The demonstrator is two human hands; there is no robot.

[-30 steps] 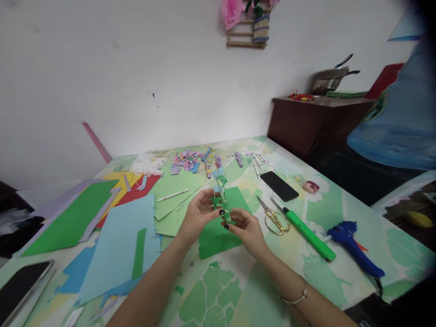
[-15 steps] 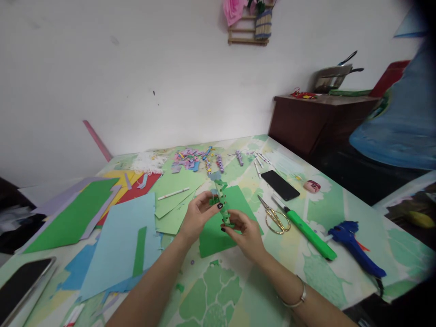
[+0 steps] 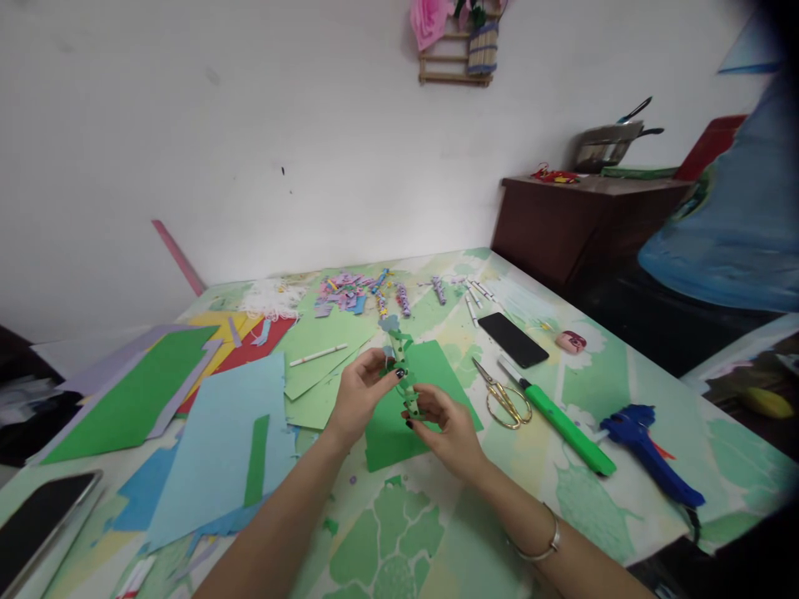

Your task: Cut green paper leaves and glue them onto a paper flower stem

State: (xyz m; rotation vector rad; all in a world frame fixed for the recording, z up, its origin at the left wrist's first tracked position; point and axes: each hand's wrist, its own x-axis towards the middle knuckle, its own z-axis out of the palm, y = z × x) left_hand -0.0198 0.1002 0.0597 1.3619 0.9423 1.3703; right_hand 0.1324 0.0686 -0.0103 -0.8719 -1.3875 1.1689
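- Lying at the near left of the bench (image 3: 474, 557), a dark-screened phone (image 3: 43, 528) slants toward the corner.
- A light-blue sheet (image 3: 212, 449) spreads left of the forearms, a narrow green strip (image 3: 256, 457) on top of it.
- On the near right rests a blue hot-glue gun (image 3: 652, 457), its nozzle pointing left.
- The right hand (image 3: 450, 428) has its grip drawn in, thumb and fingers pinching the lower end of a pale-green paper stick (image 3: 400, 351).
- The left hand (image 3: 359, 395) holds the same stick higher up; its grip is nearly closed, thumb in front, the other fingertips partly hidden.
- The stick is tilted above a bright-green sheet (image 3: 437, 374), darker green pieces along its length and a blue-grey piece at its upper end.
- Right of the sheet lie gold-handled scissors (image 3: 508, 408), then a green utility knife (image 3: 565, 424) with its blade out.
- Beyond them is a black phone (image 3: 513, 339); across on the left, a white marker (image 3: 318, 355) lies on pale-green sheets (image 3: 318, 387).
- Farther back sit a white string heap (image 3: 271, 299), a paper scrap pile (image 3: 343, 291) and a purple-patterned stick (image 3: 439, 289).
- Past the bench, a pan (image 3: 605, 148) stands on a brown cabinet (image 3: 562, 229).
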